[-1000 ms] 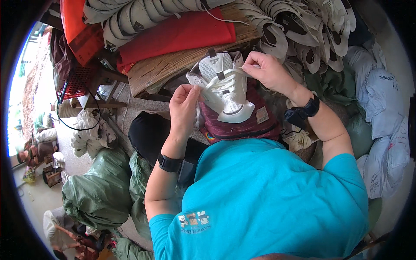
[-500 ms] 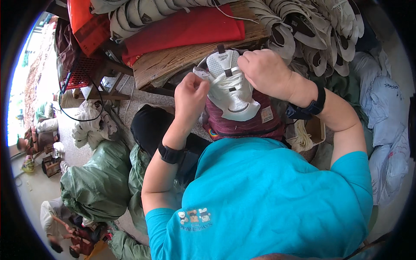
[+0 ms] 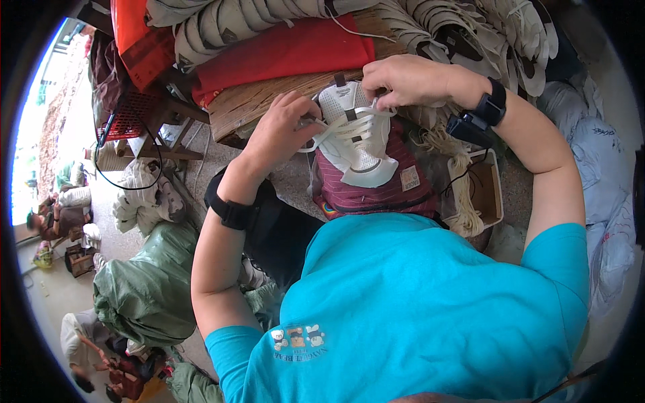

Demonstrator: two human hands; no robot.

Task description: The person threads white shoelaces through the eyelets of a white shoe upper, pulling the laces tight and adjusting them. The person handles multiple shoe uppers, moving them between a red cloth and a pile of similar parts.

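Note:
A white shoe upper [image 3: 366,158] with a perforated tongue and a curved toe edge lies over a maroon striped bag [image 3: 376,201] in front of my body. White shoelace [image 3: 356,127] crosses its front in several rows. On the upper's left side, my left hand [image 3: 282,127] pinches the lace, and a loop of it hangs under the fingers. My right hand [image 3: 411,86] is bent over the upper's right edge near the top, thumb and forefinger closed on the lace there; its other fingers are partly hidden.
A wooden bench [image 3: 248,104] with red cloth [image 3: 289,60] and rows of stacked shoe uppers [image 3: 248,23] stands ahead. To the right are a box [image 3: 496,188] with a bundle of cream laces [image 3: 463,208] and pale sacks [image 3: 601,174]. Green sacks [image 3: 151,285] lie left; people sit farther off.
My hands have spread apart, the left moving left and the right slightly left and up, elbows wider. The lace now stretches out to both sides of the upper.

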